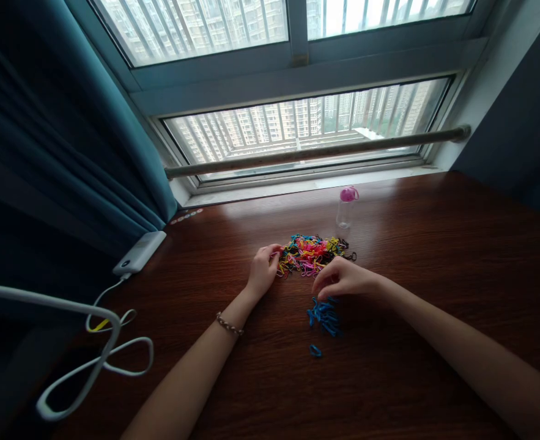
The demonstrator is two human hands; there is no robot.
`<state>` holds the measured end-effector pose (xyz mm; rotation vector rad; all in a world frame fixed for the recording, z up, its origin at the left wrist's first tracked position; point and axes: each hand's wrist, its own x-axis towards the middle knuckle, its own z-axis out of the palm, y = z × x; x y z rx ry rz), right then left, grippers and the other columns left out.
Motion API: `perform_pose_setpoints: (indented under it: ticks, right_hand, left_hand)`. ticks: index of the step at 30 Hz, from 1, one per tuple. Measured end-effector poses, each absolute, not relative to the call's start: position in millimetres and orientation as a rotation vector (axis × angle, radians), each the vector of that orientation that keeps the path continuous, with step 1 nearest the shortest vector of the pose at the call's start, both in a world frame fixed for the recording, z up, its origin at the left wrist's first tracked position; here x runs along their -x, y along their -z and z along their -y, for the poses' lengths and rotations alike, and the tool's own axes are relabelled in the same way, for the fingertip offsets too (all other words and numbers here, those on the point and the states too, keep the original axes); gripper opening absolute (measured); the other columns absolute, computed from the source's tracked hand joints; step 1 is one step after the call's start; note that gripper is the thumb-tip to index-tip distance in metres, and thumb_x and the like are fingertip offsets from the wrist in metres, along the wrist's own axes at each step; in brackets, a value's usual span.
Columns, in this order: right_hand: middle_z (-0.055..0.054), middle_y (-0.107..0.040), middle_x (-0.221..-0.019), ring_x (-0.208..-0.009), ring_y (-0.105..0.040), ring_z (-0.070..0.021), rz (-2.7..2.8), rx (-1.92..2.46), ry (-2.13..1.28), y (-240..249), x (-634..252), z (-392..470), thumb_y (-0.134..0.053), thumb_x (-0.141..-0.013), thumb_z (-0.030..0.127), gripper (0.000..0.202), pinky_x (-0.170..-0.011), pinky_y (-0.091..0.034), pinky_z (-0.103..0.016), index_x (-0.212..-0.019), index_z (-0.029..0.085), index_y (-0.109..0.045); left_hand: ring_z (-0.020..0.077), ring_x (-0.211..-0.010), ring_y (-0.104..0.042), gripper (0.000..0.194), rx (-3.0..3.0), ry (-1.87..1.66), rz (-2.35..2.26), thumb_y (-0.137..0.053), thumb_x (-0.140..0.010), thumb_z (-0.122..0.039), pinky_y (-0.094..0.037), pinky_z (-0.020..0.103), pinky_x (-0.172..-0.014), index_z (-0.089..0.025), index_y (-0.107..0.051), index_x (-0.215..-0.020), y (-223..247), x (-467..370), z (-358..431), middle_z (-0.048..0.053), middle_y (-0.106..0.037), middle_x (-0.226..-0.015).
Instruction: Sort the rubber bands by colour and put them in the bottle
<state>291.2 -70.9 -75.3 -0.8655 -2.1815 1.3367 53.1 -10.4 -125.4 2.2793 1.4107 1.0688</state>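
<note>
A loose pile of small multicoloured elastic bands [307, 252] lies on the brown table. My left hand [263, 269] rests at the pile's left edge, thumb and forefinger apart and touching the outermost bands; the other fingers are partly hidden. Nearer to me is a smaller heap of blue elastic bands [325, 316], and one blue band [315, 351] lies apart in front of it. Just over the top of the blue heap hovers my right hand [340, 278], its fingers curved down. A gap shows between its thumb and forefinger, and I see no band in it.
Behind the pile stands a clear bottle with a pink lid [348, 194]. At the left are a white power bank [140, 252] with a cable and a thick white looped tube or cord [109, 342]. A window with a rail [315, 153] borders the table's far side; a blue curtain [127, 153] hangs left.
</note>
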Motion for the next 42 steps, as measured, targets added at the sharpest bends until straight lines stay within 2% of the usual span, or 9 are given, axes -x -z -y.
perform_pose_setpoints:
  ticks: [3,6,9,13,19,23,26,34,42]
  right_hand:
    - [-0.002,-0.060,-0.057,-0.052,-0.050,-0.0107,1.883,1.113,-1.005,86,-307,57,-0.055,-0.075,0.044,0.035,-0.048,-0.035,-0.021,-0.070,0.012,-0.068]
    - [-0.003,-0.060,-0.055,-0.051,-0.053,-0.0131,1.584,1.335,-0.675,99,-327,41,-0.052,-0.076,0.044,0.035,-0.050,-0.037,-0.023,-0.062,0.014,-0.064]
    - [-0.002,-0.061,-0.054,-0.051,-0.055,-0.0145,1.451,1.448,-0.516,110,-342,31,-0.052,-0.076,0.042,0.033,-0.055,-0.040,-0.025,-0.061,0.016,-0.064]
    - [-0.002,-0.062,-0.054,-0.053,-0.058,-0.0151,1.414,1.465,-0.490,117,-347,27,-0.052,-0.076,0.041,0.031,-0.058,-0.041,-0.024,-0.062,0.016,-0.064]
    - [-0.001,-0.061,-0.051,-0.047,-0.055,-0.0135,1.406,1.470,-0.495,118,-346,27,-0.052,-0.076,0.042,0.031,-0.051,-0.038,-0.023,-0.062,0.016,-0.064]
    - [-0.002,-0.061,-0.052,-0.047,-0.054,-0.0131,1.395,1.457,-0.499,119,-347,28,-0.052,-0.077,0.042,0.032,-0.048,-0.037,-0.023,-0.063,0.016,-0.064]
    - [-0.002,-0.061,-0.053,-0.047,-0.054,-0.0129,1.394,1.447,-0.498,120,-347,27,-0.051,-0.077,0.043,0.033,-0.046,-0.036,-0.022,-0.063,0.016,-0.064]
    - [-0.002,-0.062,-0.052,-0.046,-0.054,-0.0129,1.404,1.443,-0.461,120,-347,28,-0.050,-0.077,0.044,0.034,-0.046,-0.036,-0.022,-0.063,0.016,-0.064]
    - [-0.002,-0.062,-0.053,-0.049,-0.055,-0.0133,1.412,1.431,-0.455,120,-346,29,-0.051,-0.077,0.042,0.032,-0.049,-0.039,-0.023,-0.063,0.016,-0.065]
  left_hand:
    - [0.0174,-0.091,-0.055,0.022,-2.273,-1.023,-1.432,-0.044,-0.084,-0.017,-0.044,0.032,-0.084,-0.019,-0.059,-0.099,128,-53,9,0.006,-0.063,-0.095]
    - [0.0197,-0.094,-0.053,0.023,-2.353,-0.952,-1.480,-0.044,-0.083,-0.017,-0.042,0.035,-0.085,-0.021,-0.062,-0.097,127,-53,10,0.005,-0.064,-0.096]
    - [0.0213,-0.096,-0.050,0.023,-2.419,-0.869,-1.520,-0.045,-0.083,-0.018,-0.040,0.037,-0.085,-0.023,-0.064,-0.095,126,-55,11,0.004,-0.063,-0.097]
    - [0.0219,-0.092,-0.049,0.019,-2.436,-0.845,-1.591,-0.048,-0.081,-0.020,-0.039,0.036,-0.081,-0.023,-0.064,-0.090,126,-56,12,0.005,-0.061,-0.093]
    - [0.0207,-0.085,-0.050,0.007,-2.363,-0.888,-1.628,-0.055,-0.077,-0.022,-0.040,0.034,-0.076,-0.019,-0.061,-0.074,125,-54,11,0.005,-0.058,-0.083]
    - [0.0206,-0.087,-0.050,0.006,-2.319,-1.022,-1.616,-0.054,-0.076,-0.020,-0.041,0.034,-0.079,-0.018,-0.058,-0.072,124,-53,10,0.005,-0.058,-0.086]
    - [0.0194,-0.088,-0.053,0.007,-2.242,-1.136,-1.526,-0.051,-0.078,-0.021,-0.043,0.032,-0.079,-0.018,-0.057,-0.075,127,-52,9,0.006,-0.060,-0.088]
    - [0.0155,-0.070,-0.060,0.014,-1.971,-1.175,-1.559,-0.055,-0.075,-0.031,-0.047,0.027,-0.067,-0.018,-0.057,-0.080,133,-48,7,0.003,-0.063,-0.077]
    - [0.0148,-0.074,-0.061,0.023,-1.883,-1.253,-1.487,-0.054,-0.074,-0.024,-0.049,0.026,-0.069,-0.018,-0.057,-0.096,131,-49,6,0.004,-0.062,-0.084]
